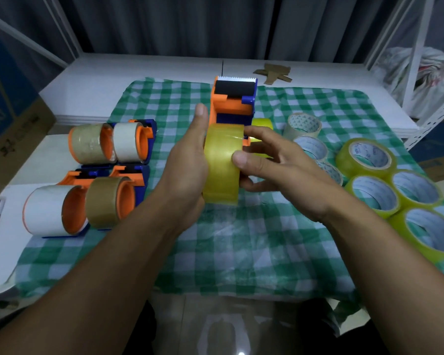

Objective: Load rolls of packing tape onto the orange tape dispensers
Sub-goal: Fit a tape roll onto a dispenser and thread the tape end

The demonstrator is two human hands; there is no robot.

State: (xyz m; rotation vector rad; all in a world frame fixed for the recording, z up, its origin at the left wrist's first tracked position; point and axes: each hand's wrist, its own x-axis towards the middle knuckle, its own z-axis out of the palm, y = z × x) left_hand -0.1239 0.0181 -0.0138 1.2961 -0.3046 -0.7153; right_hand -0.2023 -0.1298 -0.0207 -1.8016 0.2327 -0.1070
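An orange and blue tape dispenser point(232, 103) is held up over the checked cloth, its toothed blade pointing away from me. A yellowish clear tape roll point(222, 162) sits at its near end. My left hand point(187, 165) lies flat against the roll's left side, thumb up along the dispenser. My right hand point(272, 162) grips the roll from the right, thumb on its outer face and fingers round its far side. To the left lie several dispensers with rolls on them: clear point(89, 142), white point(126, 142), white point(45, 210) and brown point(103, 201).
Several loose yellowish rolls point(367, 156) and clear rolls point(304, 125) lie on the right of the green checked cloth point(241, 247). Cardboard scraps point(273, 73) sit on the white table behind. A metal shelf frame point(418, 57) stands at the right, a cardboard box point(8, 119) at the left.
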